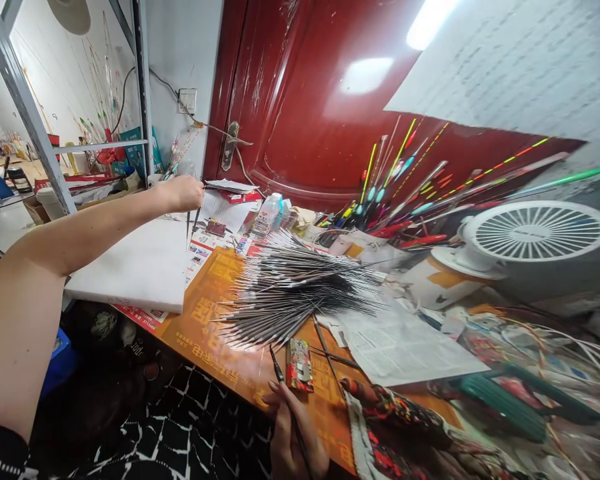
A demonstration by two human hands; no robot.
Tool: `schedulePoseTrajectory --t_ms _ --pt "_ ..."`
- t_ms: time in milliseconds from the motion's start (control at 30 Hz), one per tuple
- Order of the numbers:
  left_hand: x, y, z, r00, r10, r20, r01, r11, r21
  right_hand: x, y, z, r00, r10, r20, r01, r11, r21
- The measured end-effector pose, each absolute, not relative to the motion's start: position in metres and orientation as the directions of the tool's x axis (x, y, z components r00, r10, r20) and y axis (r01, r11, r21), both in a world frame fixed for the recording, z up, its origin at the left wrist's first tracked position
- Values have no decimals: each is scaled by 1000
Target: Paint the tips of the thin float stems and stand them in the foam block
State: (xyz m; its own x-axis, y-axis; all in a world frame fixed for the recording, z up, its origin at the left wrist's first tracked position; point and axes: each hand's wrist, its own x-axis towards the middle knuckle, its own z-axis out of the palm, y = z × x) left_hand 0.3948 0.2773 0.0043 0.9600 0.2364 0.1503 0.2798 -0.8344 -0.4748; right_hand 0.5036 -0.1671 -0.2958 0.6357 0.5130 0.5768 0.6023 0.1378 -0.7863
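Observation:
My left hand (pixel 183 193) reaches out over a white foam board (pixel 140 263) at the left. Its fingers are pinched on a thin dark float stick (pixel 189 227) that hangs point down above the board. My right hand (pixel 293 433) rests at the near table edge, closed on a slim dark brush or pen (pixel 280 373) that points up and away. A large fanned pile of thin grey float sticks (pixel 290 287) lies on orange paper (pixel 215 320) between the two hands. A small red lighter (pixel 299 365) lies just beyond my right hand.
A white desk fan (pixel 525 237) stands at the right behind a holder of colourful fishing floats (pixel 405 193). White bottles (pixel 269 213), printed paper (pixel 400 343) and cables (pixel 570 347) clutter the table. A red door (pixel 320 100) is behind; metal shelving (pixel 35 127) stands left.

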Motion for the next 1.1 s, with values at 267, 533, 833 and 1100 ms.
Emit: schedulePoseTrajectory --t_ms 267,533,833,1100 --pt "393 271 24 972 182 150 226 -899 -375 500 -166 -284 627 502 596 631 121 -766" --pt "324 277 22 829 304 470 332 -943 26 500 -165 -280 626 463 627 648 138 -749" --pt "351 246 -162 486 829 278 355 -478 804 506 -162 -289 607 464 645 662 154 -734" --pt "358 279 -198 375 867 329 487 -486 725 492 -161 -272 721 441 535 542 122 -831"
